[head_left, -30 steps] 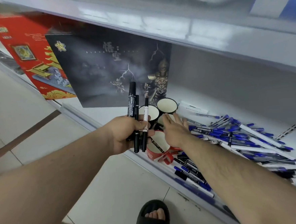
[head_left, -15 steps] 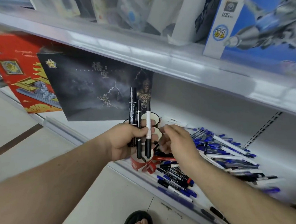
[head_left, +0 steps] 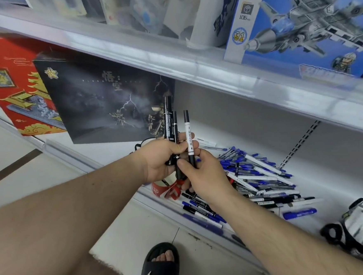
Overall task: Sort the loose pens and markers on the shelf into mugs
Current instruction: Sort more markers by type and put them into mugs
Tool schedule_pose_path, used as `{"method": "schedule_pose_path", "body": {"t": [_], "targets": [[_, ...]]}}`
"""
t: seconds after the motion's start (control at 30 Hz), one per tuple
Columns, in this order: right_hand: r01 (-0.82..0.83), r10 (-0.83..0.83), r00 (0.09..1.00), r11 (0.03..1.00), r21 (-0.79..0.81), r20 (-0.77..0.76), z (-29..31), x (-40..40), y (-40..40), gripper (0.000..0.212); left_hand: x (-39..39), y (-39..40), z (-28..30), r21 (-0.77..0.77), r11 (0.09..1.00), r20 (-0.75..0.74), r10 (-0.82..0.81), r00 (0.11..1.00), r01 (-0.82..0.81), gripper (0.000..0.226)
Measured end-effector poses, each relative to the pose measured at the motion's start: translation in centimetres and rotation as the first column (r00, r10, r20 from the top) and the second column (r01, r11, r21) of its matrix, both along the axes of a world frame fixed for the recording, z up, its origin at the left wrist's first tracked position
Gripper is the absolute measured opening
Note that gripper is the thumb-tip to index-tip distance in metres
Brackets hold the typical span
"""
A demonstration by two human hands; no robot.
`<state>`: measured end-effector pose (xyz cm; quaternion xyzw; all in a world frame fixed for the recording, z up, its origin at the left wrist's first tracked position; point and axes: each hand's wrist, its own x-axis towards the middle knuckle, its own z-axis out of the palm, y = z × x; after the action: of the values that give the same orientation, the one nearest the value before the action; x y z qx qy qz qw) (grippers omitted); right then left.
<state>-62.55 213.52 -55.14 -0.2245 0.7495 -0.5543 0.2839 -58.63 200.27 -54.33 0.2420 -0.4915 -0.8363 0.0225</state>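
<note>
Red mug point(head_left: 160, 189) sits at the shelf point(head_left: 321, 183) front edge, mostly hidden behind the hands; one dark pen pokes from it. A second mug's rim shows behind the left hand point(head_left: 156, 160). Left-hand fingers grip 3 markers point(head_left: 177, 135) upright: one thick black, one thin black, one white-barrelled with black caps. Right hand point(head_left: 202, 174) pinches the white one's lower end. Loose pile point(head_left: 258, 179) on the shelf, right of the mugs: mostly blue-capped white pens plus black markers, too many to count.

white shelf point(head_left: 303, 171) | loose pens point(head_left: 254, 175) heaped | red mug point(head_left: 158, 189) | black box point(head_left: 100, 100) upright
</note>
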Motion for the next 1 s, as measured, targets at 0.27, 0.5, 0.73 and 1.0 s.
{"method": "schedule_pose_path", "body": {"t": [0.27, 0.5, 0.73, 1.0], "targets": [[-0.016, 0.016, 0.999, 1.000, 0.010, 0.028, -0.1, -0.7, -1.7, 0.013, 0.2, -0.9, -0.2, -0.122, 0.990, 0.027, 0.076, 0.997, -0.072, 0.020], [0.143, -0.132, 0.958, 0.989, -0.023, 0.255, -1.2, -2.0, -3.0, 0.018, 0.9, -2.0, -0.1, -0.234, 0.966, 0.137, 0.147, 0.980, -0.112, 0.019], [0.250, -0.219, 0.873, 0.968, -0.014, 0.436, -2.4, -3.7, -1.2, 0.028, 2.1, -4.3, -1.0, -0.389, 0.918, 0.307, 0.053, 0.950, 0.074, 0.029], [0.190, -0.130, 0.901, 0.976, -0.107, 0.415, -2.3, -3.5, -3.7, 0.014, 2.9, -5.1, -1.0, -0.410, 0.860, 0.435, -0.110, 0.894, 0.305, 0.022]]}}
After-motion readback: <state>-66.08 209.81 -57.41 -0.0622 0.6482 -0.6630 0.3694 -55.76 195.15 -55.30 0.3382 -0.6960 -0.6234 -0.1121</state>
